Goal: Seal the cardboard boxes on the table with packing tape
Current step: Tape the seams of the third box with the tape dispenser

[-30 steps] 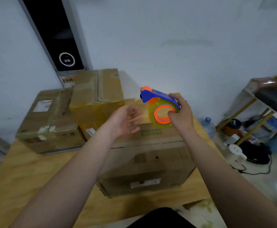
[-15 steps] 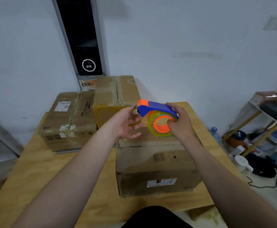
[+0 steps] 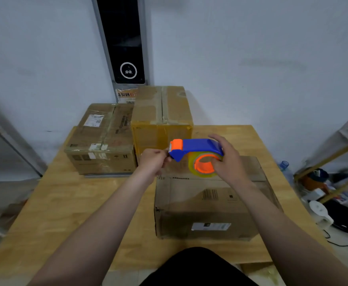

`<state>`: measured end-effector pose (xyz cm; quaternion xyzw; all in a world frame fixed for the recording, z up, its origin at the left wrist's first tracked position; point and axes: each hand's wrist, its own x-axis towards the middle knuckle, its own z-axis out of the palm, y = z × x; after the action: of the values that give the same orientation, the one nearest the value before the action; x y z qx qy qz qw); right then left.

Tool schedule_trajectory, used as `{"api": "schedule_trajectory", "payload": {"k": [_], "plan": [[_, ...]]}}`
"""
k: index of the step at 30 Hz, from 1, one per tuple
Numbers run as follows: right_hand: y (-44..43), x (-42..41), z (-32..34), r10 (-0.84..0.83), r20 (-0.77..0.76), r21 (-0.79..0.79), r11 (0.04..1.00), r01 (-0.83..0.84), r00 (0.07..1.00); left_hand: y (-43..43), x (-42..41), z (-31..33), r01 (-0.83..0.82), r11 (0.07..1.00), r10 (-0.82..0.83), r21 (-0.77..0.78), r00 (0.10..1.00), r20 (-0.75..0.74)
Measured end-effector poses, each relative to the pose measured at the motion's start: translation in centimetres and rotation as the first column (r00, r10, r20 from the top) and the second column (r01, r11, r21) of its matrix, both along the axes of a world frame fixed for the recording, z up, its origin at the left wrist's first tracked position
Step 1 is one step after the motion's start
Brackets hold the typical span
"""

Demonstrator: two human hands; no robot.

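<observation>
- Over the far edge of the nearest cardboard box [image 3: 210,205], both hands meet in the air at the tape dispenser [image 3: 197,148].
- Right hand [image 3: 229,162] grips it from the right side, with fingers curled over the blue body and the thumb down by the orange core of the clear tape roll [image 3: 200,172].
- Left hand [image 3: 152,162] is bunched up at the dispenser's orange nose, fingertips pinching right at the cutter end. Whether a tape end sits between them is too small to tell.
- Dispenser is level with its nose pointing left, and the roll hangs low over the box top. Whether it touches the box cannot be told.
- That nearest box sits toward the near right corner of the wooden table [image 3: 65,213], with a white label on its front face and a barcode printed on top.
- Tall box [image 3: 161,116] stands at the middle of the far edge, with a tape strip down its top seam and yellowish tape round its upper front.
- Low box [image 3: 101,145] is right against its left side, at the far left corner, carrying white labels and glossy clear tape.
- Behind them, a black panel [image 3: 125,38] with a white ring runs up the wall.
- Off the right edge, down on the floor, are a shelf rack [image 3: 334,159], a bottle [image 3: 284,165] with a blue cap, and a white device [image 3: 320,213] beside a black cable.
</observation>
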<state>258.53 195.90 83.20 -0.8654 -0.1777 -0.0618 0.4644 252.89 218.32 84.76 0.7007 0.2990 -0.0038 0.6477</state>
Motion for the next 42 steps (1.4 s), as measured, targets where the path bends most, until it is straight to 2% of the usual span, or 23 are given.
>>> {"api": "schedule_trajectory", "payload": {"k": [5, 11, 16, 21, 25, 29, 42], "plan": [[-0.7, 0.6, -0.7, 0.103, -0.006, -0.082, 0.991, -0.103, 0.995, 0.2, -1.3, -2.8, 0.048, 0.998, -0.046, 0.044, 0.999, -0.028], [-0.8, 0.5, -1.2, 0.158, 0.031, -0.147, 0.977, -0.152, 0.987, 0.5, -1.2, -3.9, 0.029, 0.995, -0.029, 0.090, 1.000, -0.006], [-3.7, 1.7, -2.2, 0.064, 0.064, -0.145, 0.988, -0.054, 0.996, 5.3, -2.2, -5.2, -0.108, 0.992, 0.110, 0.073, 0.993, -0.030], [-4.8, 1.5, -3.1, 0.064, 0.100, -0.172, 0.984, -0.046, 0.993, 6.5, -3.4, -8.0, -0.072, 0.993, 0.078, 0.096, 0.995, -0.061], [-4.4, 1.1, -3.6, 0.071, 0.179, -0.300, 0.954, -0.015, 0.981, 6.1, -3.8, -10.0, -0.092, 0.991, 0.096, 0.097, 0.995, -0.041], [-3.8, 0.8, -4.0, 0.076, 0.188, -0.311, 0.950, -0.014, 0.979, 6.0, -3.6, -11.3, -0.124, 0.981, 0.126, 0.146, 0.992, -0.006], [-3.3, -0.7, -4.9, 0.044, 0.130, -0.379, 0.925, 0.008, 0.991, 4.7, -2.6, -14.5, -0.204, 0.975, 0.208, 0.084, 0.977, -0.039]]}}
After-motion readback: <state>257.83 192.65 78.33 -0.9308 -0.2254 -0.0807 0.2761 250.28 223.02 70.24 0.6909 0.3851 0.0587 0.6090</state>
